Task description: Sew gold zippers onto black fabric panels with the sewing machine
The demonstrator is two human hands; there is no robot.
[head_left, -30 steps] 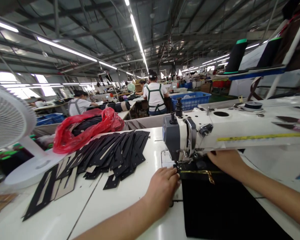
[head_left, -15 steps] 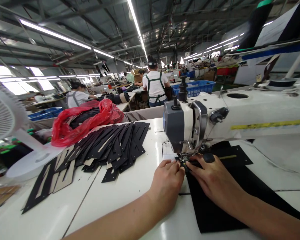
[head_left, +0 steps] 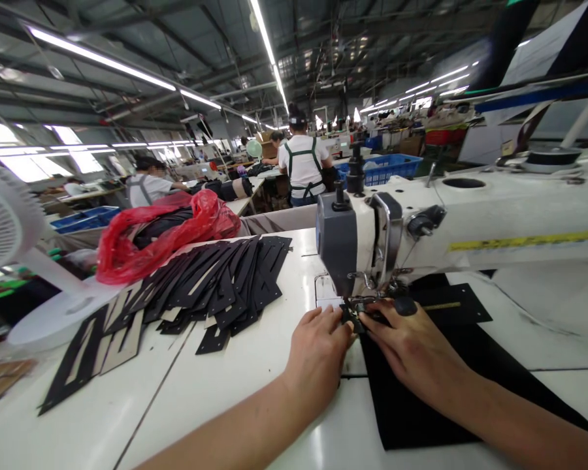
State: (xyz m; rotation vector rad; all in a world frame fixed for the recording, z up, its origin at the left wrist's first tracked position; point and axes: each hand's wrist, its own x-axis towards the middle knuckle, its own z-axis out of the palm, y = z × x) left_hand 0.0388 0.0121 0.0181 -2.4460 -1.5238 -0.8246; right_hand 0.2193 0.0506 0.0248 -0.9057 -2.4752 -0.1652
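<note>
A black fabric piece [head_left: 421, 398] lies under the head of a white and grey sewing machine [head_left: 342, 241]. Just left of the presser foot, my left hand [head_left: 318, 349] has its fingers bent together at the black material's edge. My right hand [head_left: 409, 339] rests on the fabric to the right of the needle area, thumb and forefinger near the foot. A black strip with a slot [head_left: 458, 304] lies behind that hand. The exact contact at the needle is hidden by fingers and machine parts.
Many slotted black pieces [head_left: 225, 281] fan out across the white table [head_left: 215, 418] at left. Behind them is a red plastic bag [head_left: 122, 254]. A white fan [head_left: 53, 281] stands far left. People sit at other tables beyond, near a blue crate [head_left: 392, 171].
The view has shifted slightly. My left hand has moved a little left, with its fingers less tightly bunched. My right hand stays by the presser foot on the fabric.
</note>
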